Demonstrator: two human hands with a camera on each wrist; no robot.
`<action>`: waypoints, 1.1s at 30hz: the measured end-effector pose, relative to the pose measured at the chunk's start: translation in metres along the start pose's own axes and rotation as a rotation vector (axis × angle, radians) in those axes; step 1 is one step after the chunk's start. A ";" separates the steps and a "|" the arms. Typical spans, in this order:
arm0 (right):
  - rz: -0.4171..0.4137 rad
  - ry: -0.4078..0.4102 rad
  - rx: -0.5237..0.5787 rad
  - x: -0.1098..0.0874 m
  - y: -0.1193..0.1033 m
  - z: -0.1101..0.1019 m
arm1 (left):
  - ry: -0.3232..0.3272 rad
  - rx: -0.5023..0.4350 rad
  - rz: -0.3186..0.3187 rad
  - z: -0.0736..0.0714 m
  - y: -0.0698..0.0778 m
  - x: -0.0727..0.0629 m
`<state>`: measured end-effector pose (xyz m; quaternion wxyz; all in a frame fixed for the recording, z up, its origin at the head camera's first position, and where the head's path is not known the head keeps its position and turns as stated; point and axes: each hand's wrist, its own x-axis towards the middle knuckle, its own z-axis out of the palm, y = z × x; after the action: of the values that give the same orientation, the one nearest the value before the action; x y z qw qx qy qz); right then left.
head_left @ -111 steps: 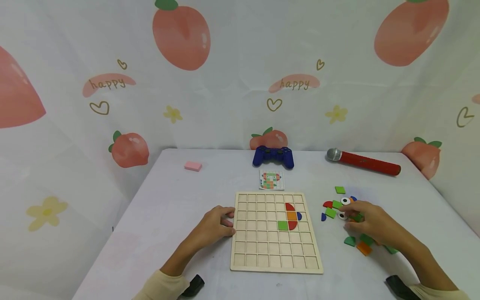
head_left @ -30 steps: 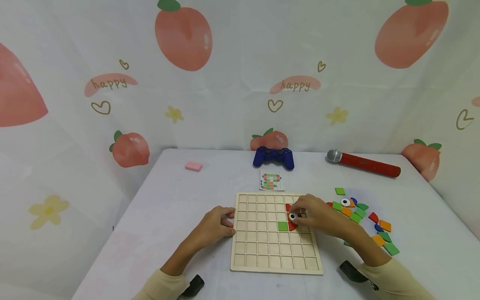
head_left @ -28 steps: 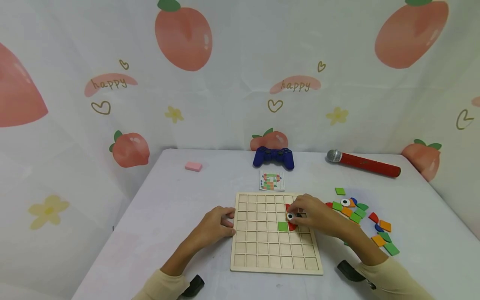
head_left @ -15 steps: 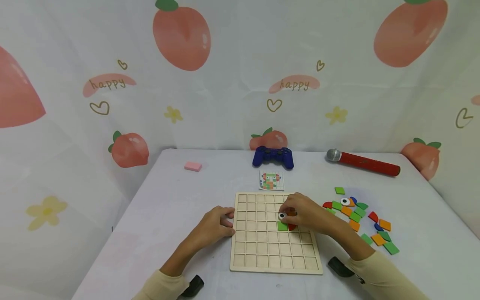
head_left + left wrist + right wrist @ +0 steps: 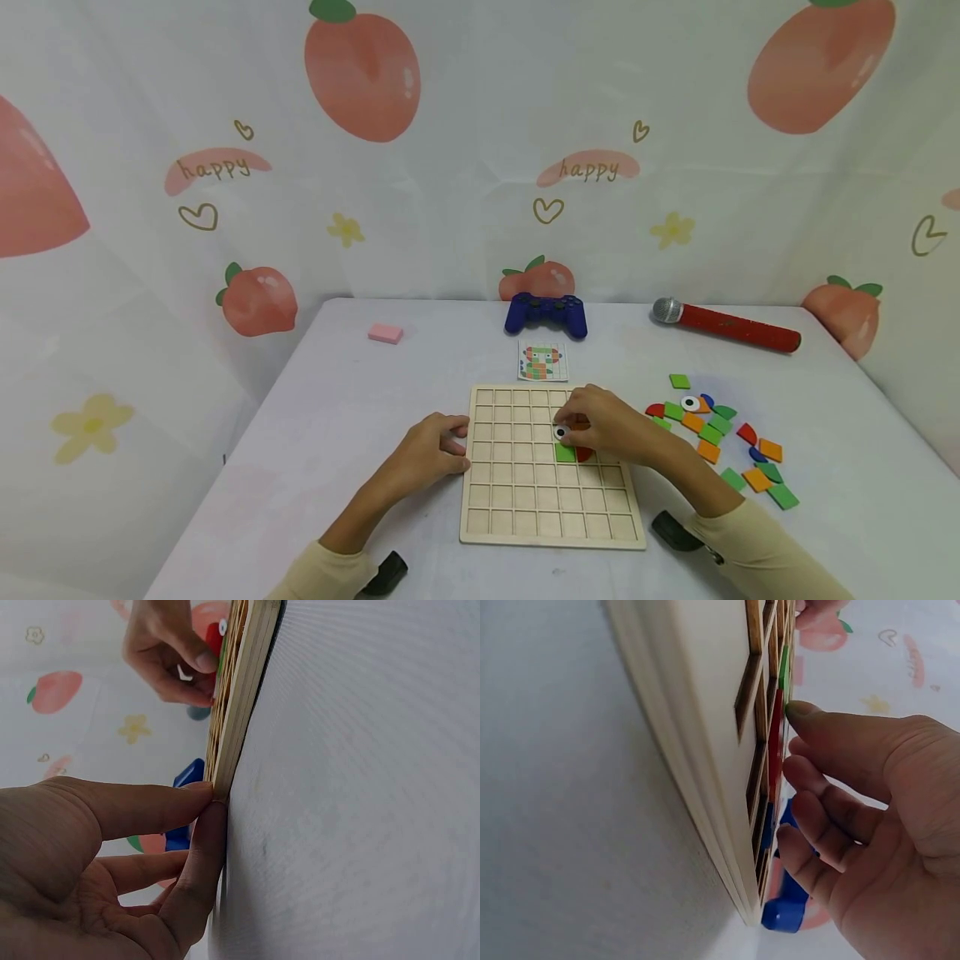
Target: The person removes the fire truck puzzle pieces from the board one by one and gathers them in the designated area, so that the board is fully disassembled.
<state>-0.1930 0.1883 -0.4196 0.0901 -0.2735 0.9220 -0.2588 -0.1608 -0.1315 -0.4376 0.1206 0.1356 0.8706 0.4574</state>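
Observation:
A wooden grid board (image 5: 513, 500) lies on the table. In its right part sit a green square tile (image 5: 566, 452) and a red tile (image 5: 584, 454). My right hand (image 5: 611, 427) is over these cells and pinches a round white eye piece (image 5: 560, 432) just behind the green tile. Its fingers hide nearby tiles; in the right wrist view a red tile (image 5: 776, 739) and a blue tile (image 5: 769, 825) show in the grid. My left hand (image 5: 426, 454) touches the board's left edge with thumb and fingers nearly straight, seen closely from the left wrist (image 5: 135, 847).
Loose coloured tiles (image 5: 709, 435), with another eye piece (image 5: 690, 403), lie right of the board. Behind it are a printed pattern card (image 5: 543, 362) and a blue game controller (image 5: 546, 315). A red microphone (image 5: 738, 327) lies back right, a pink block (image 5: 386, 333) back left.
My right hand has carried the eye piece from the loose tiles onto the board, then shifted it left to the cell behind the green tile. My left hand has stayed at the edge.

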 end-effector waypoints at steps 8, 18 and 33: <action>0.012 -0.013 0.001 -0.002 -0.003 0.001 | -0.003 -0.001 -0.001 0.000 -0.001 0.000; 0.037 0.030 0.009 -0.012 0.000 -0.006 | -0.004 -0.002 0.012 0.000 -0.002 0.000; 0.129 0.149 0.018 -0.042 0.035 -0.029 | -0.006 -0.004 0.001 0.000 -0.001 0.000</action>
<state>-0.1831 0.2485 -0.4124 0.0402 -0.1928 0.9395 -0.2802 -0.1610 -0.1322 -0.4381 0.1231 0.1372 0.8691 0.4589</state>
